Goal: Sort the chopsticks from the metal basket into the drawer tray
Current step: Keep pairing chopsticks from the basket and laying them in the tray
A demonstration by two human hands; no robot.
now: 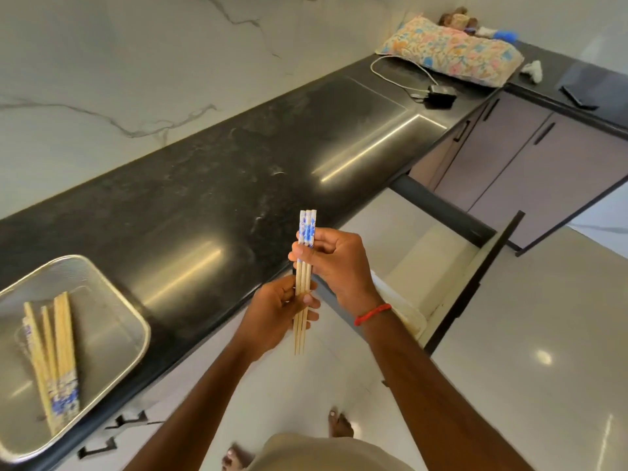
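Squaring up a small bundle of chopsticks between basket and drawer.

Both hands are out over the floor just off the black counter edge, holding three or so chopsticks upright, patterned blue ends up. The right hand has its fingers clamped round the upper part; the left hand pinches the bare wooden shafts lower down, thumb across them. More chopsticks lie loose in the metal basket, which sits on the counter at its left end. The open drawer juts out below the counter's front edge, to the right of the hands; its tray is mostly hidden behind the right wrist. I'd say this is the aligning step: next the bundle wants carrying to the drawer and laying flat in a compartment, tips all one way.
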